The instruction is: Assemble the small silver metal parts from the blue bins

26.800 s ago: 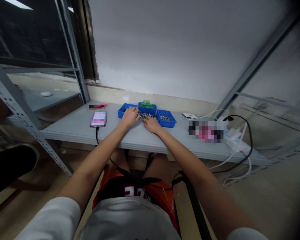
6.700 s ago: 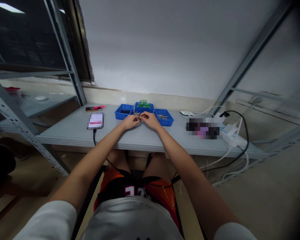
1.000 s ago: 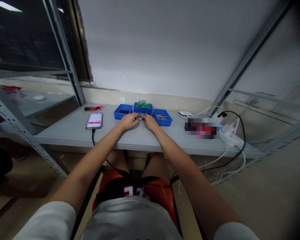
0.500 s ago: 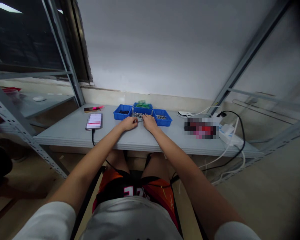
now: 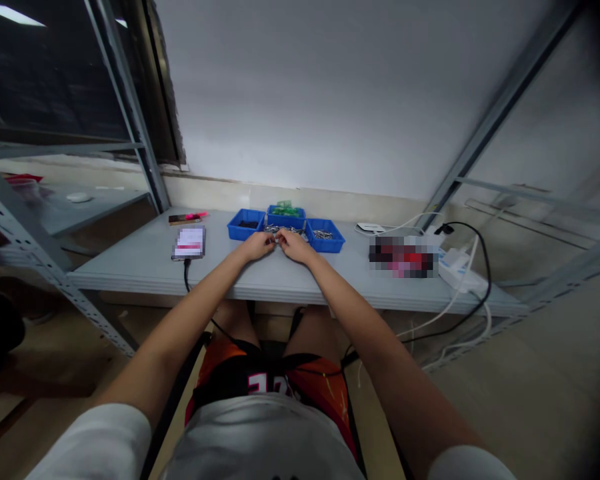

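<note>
A small assembly workshop is suggested: grey slotted-steel racking serves as bench at mid-frame, blue parts bins of what seem metal fasteners are set out, charger cables trail at right.

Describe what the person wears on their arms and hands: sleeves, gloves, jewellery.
The left hand and right hand are bare, without gloves. The forearms are uncovered up to short white sleeves. No watch or bracelet shows at either wrist; rings are too small to tell.
</note>
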A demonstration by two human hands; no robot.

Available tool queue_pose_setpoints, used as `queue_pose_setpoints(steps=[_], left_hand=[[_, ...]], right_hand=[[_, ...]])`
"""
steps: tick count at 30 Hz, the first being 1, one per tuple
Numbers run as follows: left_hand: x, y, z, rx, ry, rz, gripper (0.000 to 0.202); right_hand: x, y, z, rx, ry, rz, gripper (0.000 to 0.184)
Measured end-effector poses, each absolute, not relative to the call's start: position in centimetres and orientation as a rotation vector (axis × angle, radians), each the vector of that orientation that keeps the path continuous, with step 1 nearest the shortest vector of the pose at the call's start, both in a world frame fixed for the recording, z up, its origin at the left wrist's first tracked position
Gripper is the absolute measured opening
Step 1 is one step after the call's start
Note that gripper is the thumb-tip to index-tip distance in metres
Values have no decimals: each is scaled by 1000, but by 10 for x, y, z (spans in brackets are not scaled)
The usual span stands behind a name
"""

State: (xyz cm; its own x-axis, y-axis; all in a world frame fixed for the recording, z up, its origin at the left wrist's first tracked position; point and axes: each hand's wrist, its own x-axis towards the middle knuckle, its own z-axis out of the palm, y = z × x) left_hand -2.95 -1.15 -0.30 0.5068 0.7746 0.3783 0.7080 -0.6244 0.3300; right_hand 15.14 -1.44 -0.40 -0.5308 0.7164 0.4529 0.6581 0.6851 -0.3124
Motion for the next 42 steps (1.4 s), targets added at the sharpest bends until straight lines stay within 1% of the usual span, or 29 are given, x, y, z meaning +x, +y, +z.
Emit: queue_pose_setpoints(steps=[7,14,18,24,29,37,42], left_hand=[[-31,-9,-4,2602,1372,750,25],[-28,-18,1,2588,1500,653,23],[-28,-19,1,2591,1514,670,25],[-29,-15,-1,2604,1507,645,29],[-31,-15,-1,2582,1507,679,28],[-30,-16,0,2611,1489,710,29],[-31,-14,-2,2620,1452,742,31]], right_hand=[[158,-4,-9,-1241,-2322,90,25],[156,-5,-11,-1469,-2355,-61,38],[155,-6,-11,-1542,-2365,-51,40],[157,-5,-12,-1478,-2360,12,40],[157,-7,-6,-1303,-2279,45,39],[158,-9,-5,-1170,-2309,264,27],[160,-8,-5,-1120,-2305,260,22]])
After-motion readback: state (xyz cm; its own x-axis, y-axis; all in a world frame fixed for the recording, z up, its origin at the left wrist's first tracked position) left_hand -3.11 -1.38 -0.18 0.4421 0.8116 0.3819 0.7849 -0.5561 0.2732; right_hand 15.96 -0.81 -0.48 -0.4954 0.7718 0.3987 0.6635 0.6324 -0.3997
